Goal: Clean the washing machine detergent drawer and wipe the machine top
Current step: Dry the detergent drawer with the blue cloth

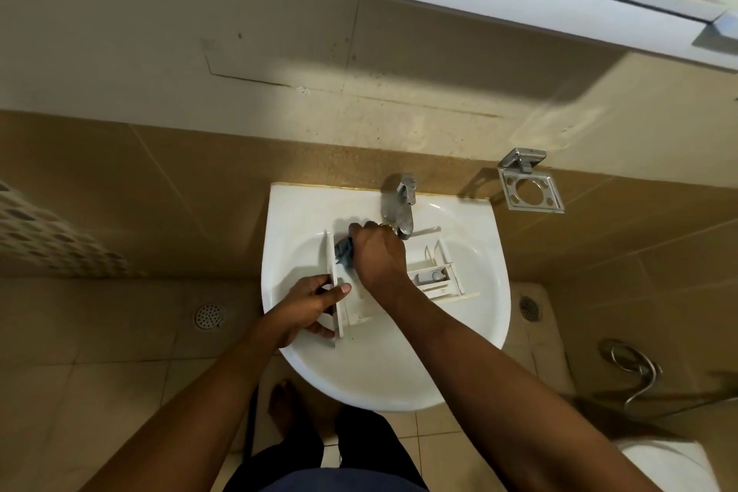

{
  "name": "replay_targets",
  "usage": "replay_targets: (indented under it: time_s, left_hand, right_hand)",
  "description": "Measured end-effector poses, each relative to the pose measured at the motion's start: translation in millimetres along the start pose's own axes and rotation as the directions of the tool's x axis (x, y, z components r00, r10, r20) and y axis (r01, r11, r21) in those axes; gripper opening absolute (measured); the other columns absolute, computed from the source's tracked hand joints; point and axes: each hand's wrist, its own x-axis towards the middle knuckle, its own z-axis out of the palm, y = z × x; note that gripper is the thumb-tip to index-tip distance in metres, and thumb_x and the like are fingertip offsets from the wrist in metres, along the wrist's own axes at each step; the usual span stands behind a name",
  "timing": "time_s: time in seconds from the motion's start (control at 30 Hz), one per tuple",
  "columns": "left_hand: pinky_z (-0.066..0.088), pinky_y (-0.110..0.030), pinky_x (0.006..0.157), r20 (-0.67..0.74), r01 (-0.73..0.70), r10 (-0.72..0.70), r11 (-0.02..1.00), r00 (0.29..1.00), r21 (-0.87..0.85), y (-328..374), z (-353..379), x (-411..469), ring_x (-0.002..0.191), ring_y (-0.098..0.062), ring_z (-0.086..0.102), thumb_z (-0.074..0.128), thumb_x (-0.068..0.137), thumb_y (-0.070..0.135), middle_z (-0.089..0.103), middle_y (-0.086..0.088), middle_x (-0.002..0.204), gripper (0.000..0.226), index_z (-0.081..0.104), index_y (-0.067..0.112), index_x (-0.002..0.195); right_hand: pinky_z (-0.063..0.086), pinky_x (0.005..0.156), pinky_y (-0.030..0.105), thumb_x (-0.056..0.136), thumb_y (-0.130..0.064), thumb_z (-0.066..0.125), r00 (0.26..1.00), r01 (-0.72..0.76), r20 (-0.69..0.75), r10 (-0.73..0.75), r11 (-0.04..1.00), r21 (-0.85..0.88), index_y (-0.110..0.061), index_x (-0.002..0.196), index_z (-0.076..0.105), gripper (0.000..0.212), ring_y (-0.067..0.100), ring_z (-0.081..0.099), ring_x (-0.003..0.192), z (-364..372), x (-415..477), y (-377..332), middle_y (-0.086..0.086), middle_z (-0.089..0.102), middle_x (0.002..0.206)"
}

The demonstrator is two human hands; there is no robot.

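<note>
Bathroom sink, head view: drawer lies in the basin below the tap. Your left hand grips its front panel; your right hand clutches a cloth pressed inside. Step looks like scrubbing compartments; next, probably the uncovered ones. Your hand hides the wiped spot; water flow unclear; machine out of view.

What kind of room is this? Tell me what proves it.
Most likely a bathroom: a white basin with a chrome tap, a floor drain, and a spray hose at right. The left hand grips the detergent drawer in the basin; the right hand holds a cloth.
</note>
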Motion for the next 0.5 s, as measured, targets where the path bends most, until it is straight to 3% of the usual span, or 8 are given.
replay_targets:
  time_s: [0.17,0.3,0.37,0.5]
  left_hand:
    - [0.065,-0.049,0.072,-0.022,-0.024,0.024,0.999,0.999,-0.021,-2.9,-3.7,-5.2,0.103,-0.028,0.073,0.070,0.096,0.038,0.075,-0.010,0.114,0.038,0.066,0.019,0.129]
    - [0.065,-0.048,0.071,-0.001,-0.050,0.050,0.999,0.999,0.006,-3.5,3.1,-7.7,0.100,-0.026,0.074,0.072,0.095,0.038,0.076,-0.007,0.112,0.032,0.067,0.027,0.124]
    - [0.065,-0.049,0.071,0.000,-0.055,0.055,0.998,0.998,0.030,-2.4,6.8,-5.5,0.101,-0.028,0.073,0.073,0.094,0.040,0.075,-0.010,0.111,0.034,0.067,0.028,0.124]
    - [0.064,-0.056,0.074,-0.026,-0.044,0.044,0.999,0.999,-0.012,-2.4,-2.8,-5.3,0.104,-0.034,0.072,0.072,0.095,0.039,0.073,-0.016,0.115,0.034,0.069,0.020,0.123]
  right_hand:
    - [0.051,0.082,0.036,0.089,-0.021,0.065,0.977,0.092,0.173,-0.122,0.981,0.170,-0.019,0.114,0.075,0.027,0.035,0.064,0.109,-10.8,8.1,-10.2,0.008,0.071,0.115]
    - [0.051,0.083,0.037,0.098,-0.019,0.059,0.985,0.122,0.147,-0.092,0.970,-0.208,-0.011,0.121,0.067,0.026,0.035,0.061,0.115,-18.7,6.7,-12.8,0.012,0.066,0.120]
    - [0.052,0.083,0.038,0.099,-0.013,0.056,0.989,0.093,0.134,-0.063,0.969,-0.229,-0.008,0.121,0.067,0.025,0.036,0.061,0.116,-16.7,2.1,-9.5,0.015,0.063,0.122]
    - [0.055,0.081,0.038,0.080,-0.018,0.073,0.973,0.194,0.091,-0.214,0.963,0.188,-0.015,0.098,0.075,0.019,0.032,0.063,0.102,-0.5,-29.6,2.8,0.011,0.065,0.109]
